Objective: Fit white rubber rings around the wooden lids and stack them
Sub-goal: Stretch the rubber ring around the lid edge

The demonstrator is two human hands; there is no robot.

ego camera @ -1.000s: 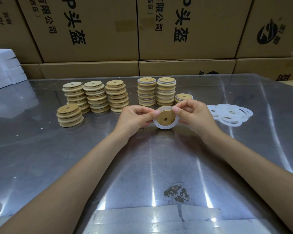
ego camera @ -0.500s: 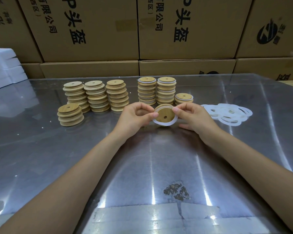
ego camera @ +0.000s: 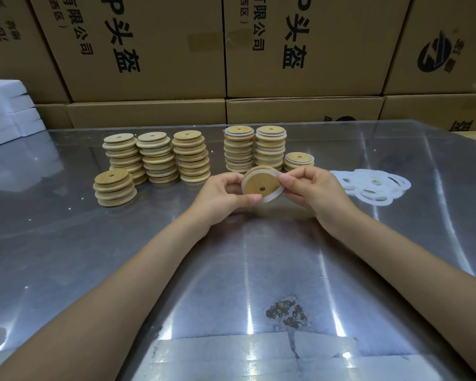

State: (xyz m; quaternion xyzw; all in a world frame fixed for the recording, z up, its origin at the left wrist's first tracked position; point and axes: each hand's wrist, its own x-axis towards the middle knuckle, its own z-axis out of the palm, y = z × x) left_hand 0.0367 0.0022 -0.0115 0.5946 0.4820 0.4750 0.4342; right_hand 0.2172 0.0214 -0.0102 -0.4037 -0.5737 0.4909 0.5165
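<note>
Both hands hold one wooden lid [ego camera: 261, 185] tilted above the middle of the surface [ego camera: 231, 270], with a white rubber ring [ego camera: 272, 198] around its rim. The left hand [ego camera: 223, 195] pinches the lid's lower left edge between thumb and fingers; the right hand [ego camera: 311, 188] pinches the ring at the lid's upper right edge. Toward the far edge stand stacks of bare lids [ego camera: 154, 156] and, right of them, ringed lids [ego camera: 254, 148]. Loose rings [ego camera: 374, 187] lie right of the hands.
</note>
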